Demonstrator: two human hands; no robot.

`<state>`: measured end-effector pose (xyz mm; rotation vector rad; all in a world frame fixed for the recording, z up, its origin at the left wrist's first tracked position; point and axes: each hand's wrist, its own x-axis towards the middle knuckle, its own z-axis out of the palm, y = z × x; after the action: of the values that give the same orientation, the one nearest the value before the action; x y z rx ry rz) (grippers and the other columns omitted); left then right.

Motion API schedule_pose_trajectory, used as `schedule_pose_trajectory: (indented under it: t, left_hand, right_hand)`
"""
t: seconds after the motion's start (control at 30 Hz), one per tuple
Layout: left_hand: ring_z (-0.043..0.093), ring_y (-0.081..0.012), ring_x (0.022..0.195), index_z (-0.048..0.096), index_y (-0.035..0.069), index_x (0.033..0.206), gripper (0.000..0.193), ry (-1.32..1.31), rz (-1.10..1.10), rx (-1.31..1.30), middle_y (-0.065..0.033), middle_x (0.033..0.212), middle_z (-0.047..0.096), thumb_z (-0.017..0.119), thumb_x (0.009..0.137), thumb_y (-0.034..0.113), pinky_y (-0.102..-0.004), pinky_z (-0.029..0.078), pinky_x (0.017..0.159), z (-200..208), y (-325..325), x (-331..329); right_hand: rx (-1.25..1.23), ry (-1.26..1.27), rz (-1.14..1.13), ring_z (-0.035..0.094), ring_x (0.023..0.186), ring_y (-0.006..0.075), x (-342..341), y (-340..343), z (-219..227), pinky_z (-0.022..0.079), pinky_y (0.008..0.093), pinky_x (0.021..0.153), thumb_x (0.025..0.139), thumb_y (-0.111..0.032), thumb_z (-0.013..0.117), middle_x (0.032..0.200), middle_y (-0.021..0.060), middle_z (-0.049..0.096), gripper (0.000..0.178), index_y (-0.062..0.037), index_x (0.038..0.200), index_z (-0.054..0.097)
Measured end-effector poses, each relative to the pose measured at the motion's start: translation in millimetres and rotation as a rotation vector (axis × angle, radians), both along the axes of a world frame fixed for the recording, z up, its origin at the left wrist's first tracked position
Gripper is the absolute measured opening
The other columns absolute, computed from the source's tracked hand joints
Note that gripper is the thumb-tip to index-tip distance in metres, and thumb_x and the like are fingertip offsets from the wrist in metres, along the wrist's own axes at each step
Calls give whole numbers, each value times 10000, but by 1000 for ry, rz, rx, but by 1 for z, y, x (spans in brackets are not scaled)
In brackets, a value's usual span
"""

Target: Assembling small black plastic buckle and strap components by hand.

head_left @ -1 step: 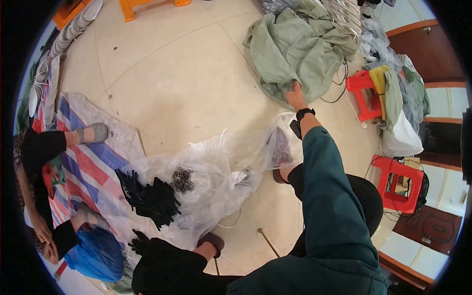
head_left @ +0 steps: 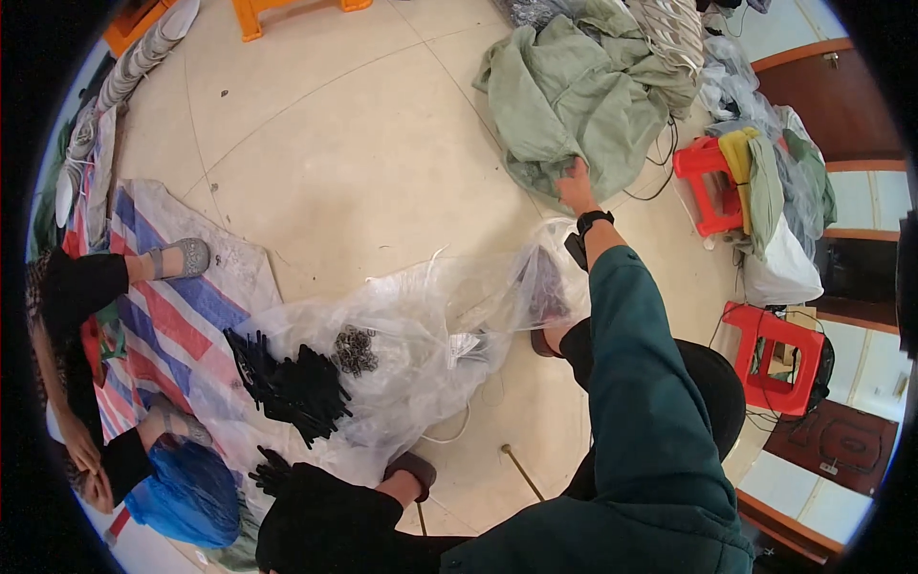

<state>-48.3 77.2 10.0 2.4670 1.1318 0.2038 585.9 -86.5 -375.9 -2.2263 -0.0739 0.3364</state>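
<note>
My right arm, in a dark green sleeve with a black watch (head_left: 592, 222) at the wrist, stretches forward. At its end my right hand (head_left: 576, 187) is closed on the near edge of a pale green cloth sack (head_left: 574, 96), its fingers bunching the fabric. The sack lies slumped and creased on the floor. My left hand is out of view. By my feet, a clear plastic sheet (head_left: 411, 297) carries a heap of black strips (head_left: 304, 390) and a small pile of dark metal rings (head_left: 355, 351). A further bunch of black strips (head_left: 273, 471) lies by my left knee.
At the left sits another person with hands together (head_left: 91, 474), beside a blue plastic bag (head_left: 186, 493) and a striped sheet (head_left: 177, 325). Red stools (head_left: 703, 187) stand at the right, with cables on the floor near them. An orange stool (head_left: 251, 19) is at the far side.
</note>
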Motion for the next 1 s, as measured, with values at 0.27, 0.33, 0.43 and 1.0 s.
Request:
schedule_pose_trajectory:
  t: [0.27,0.33,0.43,1.0]
  left_hand:
    - [355,-433,1195,523,-14,1122,389,42,-66,66,-262,1292,382,512,865,278,-551,283,977,-7,-3,-25]
    - [359,-434,1192,526,-16,1116,389,40,-81,76,-263,1286,389,511,866,282,-553,288,973,-6,2,-20]
    - [366,-437,1187,534,-14,1108,392,24,-113,85,-262,1273,403,512,865,294,-556,288,974,-5,5,-17]
    - [323,-437,1210,512,18,1154,406,130,-74,11,-243,1296,381,508,867,304,-568,265,986,6,3,-23]
  right_hand:
    - [-920,-164,593,555,1008,359,-70,22,15,445,480,829,805,-140,522,1075,187,575,490,-101,1260,346]
    - [-937,-84,545,568,978,365,-80,26,17,451,475,809,805,-133,521,1030,176,596,465,-96,1239,359]
    - [-935,17,454,573,947,374,-76,27,13,455,492,756,784,-181,534,1023,142,608,477,-122,1235,388]
    - [-400,-141,151,584,847,350,-6,34,-20,467,427,716,761,-170,535,926,198,614,160,-42,813,617]
